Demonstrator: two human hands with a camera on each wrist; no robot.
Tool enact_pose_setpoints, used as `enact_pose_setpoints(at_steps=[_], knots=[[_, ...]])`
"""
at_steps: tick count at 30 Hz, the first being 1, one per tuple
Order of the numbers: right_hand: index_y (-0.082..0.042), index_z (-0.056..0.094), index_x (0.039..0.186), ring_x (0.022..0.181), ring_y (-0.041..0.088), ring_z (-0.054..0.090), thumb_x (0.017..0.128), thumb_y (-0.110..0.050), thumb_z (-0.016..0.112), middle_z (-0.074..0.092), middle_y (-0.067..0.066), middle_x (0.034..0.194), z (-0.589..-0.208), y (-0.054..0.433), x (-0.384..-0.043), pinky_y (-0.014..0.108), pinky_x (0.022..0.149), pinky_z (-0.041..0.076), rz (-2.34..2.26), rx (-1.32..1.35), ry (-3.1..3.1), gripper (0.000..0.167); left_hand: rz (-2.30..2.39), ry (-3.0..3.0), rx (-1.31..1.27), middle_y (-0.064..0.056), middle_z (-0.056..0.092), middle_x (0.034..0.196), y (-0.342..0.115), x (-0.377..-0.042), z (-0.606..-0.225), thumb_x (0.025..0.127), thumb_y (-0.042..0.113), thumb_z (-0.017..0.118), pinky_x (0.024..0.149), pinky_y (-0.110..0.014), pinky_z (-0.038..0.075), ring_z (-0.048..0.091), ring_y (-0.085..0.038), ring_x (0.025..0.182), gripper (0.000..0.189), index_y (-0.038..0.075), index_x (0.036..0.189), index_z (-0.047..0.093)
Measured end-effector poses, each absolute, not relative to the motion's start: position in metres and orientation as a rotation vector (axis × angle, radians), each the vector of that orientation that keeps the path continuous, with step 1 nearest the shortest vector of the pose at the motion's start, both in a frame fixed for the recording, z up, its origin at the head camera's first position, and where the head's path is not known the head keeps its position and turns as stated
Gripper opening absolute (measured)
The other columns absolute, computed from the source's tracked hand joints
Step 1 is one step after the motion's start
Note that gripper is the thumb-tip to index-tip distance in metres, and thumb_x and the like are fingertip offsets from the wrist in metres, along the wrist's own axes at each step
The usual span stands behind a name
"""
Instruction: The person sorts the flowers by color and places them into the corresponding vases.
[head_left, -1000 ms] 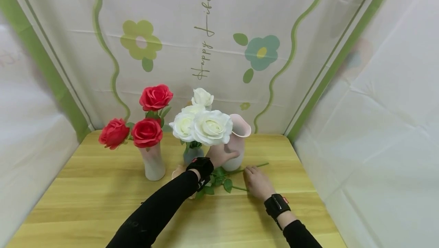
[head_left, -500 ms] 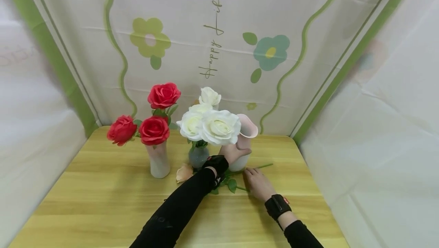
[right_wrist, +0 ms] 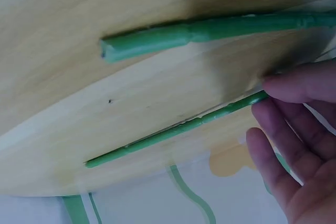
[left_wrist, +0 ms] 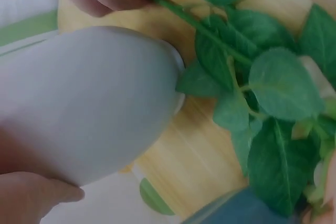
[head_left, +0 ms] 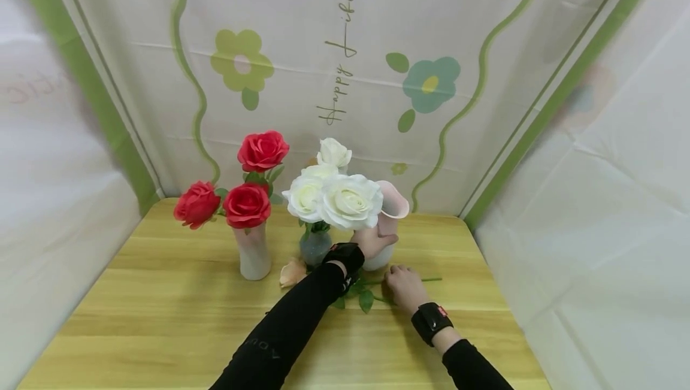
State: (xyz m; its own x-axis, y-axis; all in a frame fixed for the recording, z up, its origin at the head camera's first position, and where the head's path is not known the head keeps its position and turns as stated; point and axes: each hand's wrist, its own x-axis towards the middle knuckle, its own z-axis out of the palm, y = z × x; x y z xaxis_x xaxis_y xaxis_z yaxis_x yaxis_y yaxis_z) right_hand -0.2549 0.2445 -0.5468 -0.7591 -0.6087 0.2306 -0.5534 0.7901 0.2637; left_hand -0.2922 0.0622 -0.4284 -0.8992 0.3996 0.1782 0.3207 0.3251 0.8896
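Note:
In the head view my left hand (head_left: 372, 242) holds a tall pale pink-and-white vase (head_left: 393, 201) by its side; in the left wrist view a thumb lies along its smooth wall (left_wrist: 100, 98). To the right and nearer, my right hand (head_left: 405, 288) pinches a thin green stem (right_wrist: 178, 128) between thumb and fingertips, just above the table. Another, thicker green stem (right_wrist: 152, 43) lies beside it. Their green leaves (left_wrist: 278, 82) bunch near the vase's foot, partly under my left forearm. A peach rose (head_left: 292, 272) lies on the table left of that forearm.
A grey-blue vase (head_left: 315, 248) with several white roses (head_left: 351, 201) stands close left of the held vase. Farther left, a white-pink vase (head_left: 253, 255) bears red roses (head_left: 247, 205). A printed cloth backdrop (head_left: 302, 78) and side sheets enclose the wooden table (head_left: 162, 318).
The camera view has shifted. My left forearm has moved right, uncovering the peach rose. The stem in my right hand has swung slightly toward me; my left hand stays on the vase.

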Motion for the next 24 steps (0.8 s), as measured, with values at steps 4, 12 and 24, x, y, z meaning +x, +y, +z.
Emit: enact_pose_setpoints(at_steps=[4,12,24], knots=[[-0.010,0.069,0.077,0.066,0.022,0.057,0.072,0.006,0.080,0.057,0.006,0.073,-0.549,0.244,-0.254,0.034,0.056,0.052,-0.222,0.889,-2.678,0.020,1.586,2.499,0.689,-0.020,0.026,0.156,0.061,-0.294,-0.430,0.098,0.017,0.064,0.115,-0.046,0.029,0.028,-0.034,0.142,0.075,-0.001,0.155,0.018],[-0.016,0.059,0.063,0.058,0.017,0.050,0.070,-0.005,0.075,0.048,-0.001,0.066,-0.543,0.243,-0.248,0.029,0.047,0.046,-0.122,0.803,-2.697,0.020,1.563,2.508,0.679,-0.020,0.030,0.154,0.060,-0.296,-0.429,0.097,0.021,0.065,0.114,-0.046,0.030,0.031,-0.033,0.140,0.074,-0.002,0.153,0.023],[-0.013,0.066,0.062,0.047,0.011,0.045,0.062,0.013,0.066,0.046,-0.003,0.062,-0.519,0.242,-0.234,0.022,0.034,0.035,0.032,0.663,-2.641,0.026,1.613,2.501,0.709,-0.018,0.035,0.150,0.060,-0.295,-0.427,0.097,0.016,0.067,0.113,-0.044,0.033,0.035,-0.032,0.137,0.069,0.000,0.151,0.028]])
